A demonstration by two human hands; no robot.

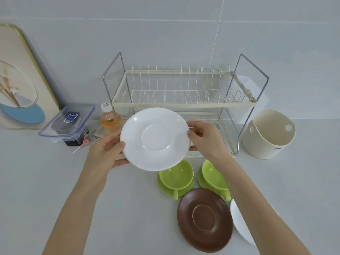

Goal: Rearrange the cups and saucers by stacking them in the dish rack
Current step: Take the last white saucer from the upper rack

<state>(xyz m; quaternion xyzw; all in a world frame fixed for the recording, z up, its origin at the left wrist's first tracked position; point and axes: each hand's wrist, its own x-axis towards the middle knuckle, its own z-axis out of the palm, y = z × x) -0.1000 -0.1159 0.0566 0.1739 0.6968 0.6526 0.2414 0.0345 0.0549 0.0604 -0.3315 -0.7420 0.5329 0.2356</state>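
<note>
Left of the rack (181,105), a lidded box (67,123) and a bottle (110,117) stand near the wall, clear of the work. The left hand (108,149) pinches the white saucer (155,138) at its left rim, thumb on top and fingers beneath. The saucer hangs just in front of the rack's lower tier, its face tilted up toward the camera, probably so it can be turned on edge and slid between the wires. The right hand (204,138) clamps the opposite rim, steadying it. Before the rack, on the tabletop (55,181), two green cups (176,174) sit on green saucers, and a brown saucer (205,219) lies nearer, all waiting. Right of the rack stands a cream holder (268,134).
</note>
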